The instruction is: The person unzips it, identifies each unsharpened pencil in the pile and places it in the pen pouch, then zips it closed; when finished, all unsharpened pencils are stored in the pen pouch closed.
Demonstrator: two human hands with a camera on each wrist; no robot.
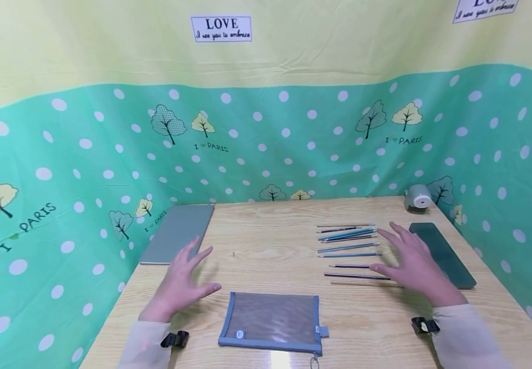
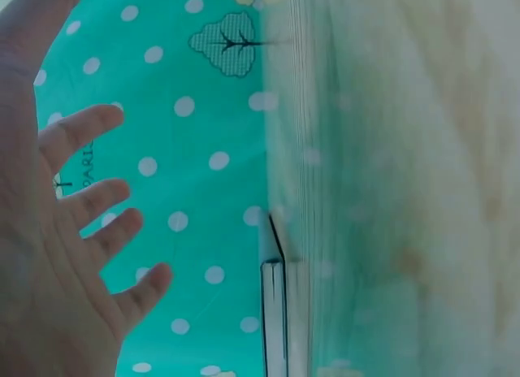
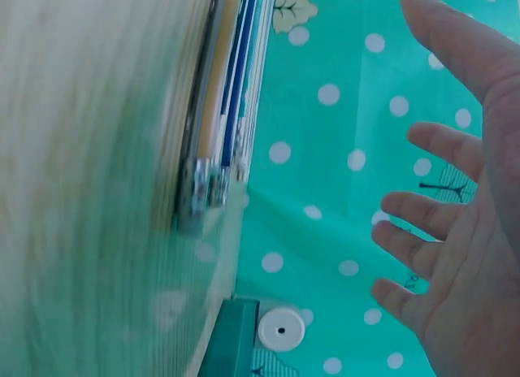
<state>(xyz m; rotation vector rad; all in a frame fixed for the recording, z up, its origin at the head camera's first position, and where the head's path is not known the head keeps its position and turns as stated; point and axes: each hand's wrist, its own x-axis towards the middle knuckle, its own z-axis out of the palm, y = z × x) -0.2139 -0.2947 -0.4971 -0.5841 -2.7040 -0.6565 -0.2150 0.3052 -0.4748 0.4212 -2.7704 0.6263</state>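
Note:
My left hand [image 1: 184, 281] hovers over the table's left side with fingers spread, holding nothing; a grey notebook [image 1: 178, 233] lies just beyond it. On the other side my right hand [image 1: 410, 261] is raised with spread fingers, also holding nothing, its thumb and fingers overlapping the right ends of several pencils [image 1: 348, 254] in the head view. These lie roughly parallel in a loose row, blue, dark and natural wood ones among them. Between the hands, near the front, a blue-edged mesh zip pouch [image 1: 272, 320] lies flat. In the right wrist view, eraser ends [image 3: 199, 186] of pencils show beside the open palm.
A dark green case [image 1: 442, 253] lies right of the pencils, partly behind my right hand. At the back right corner stands a small grey device with a white round front [image 1: 418, 198], apparently a pencil sharpener. A patterned curtain [image 1: 270, 138] encloses the wooden table [image 1: 266, 230].

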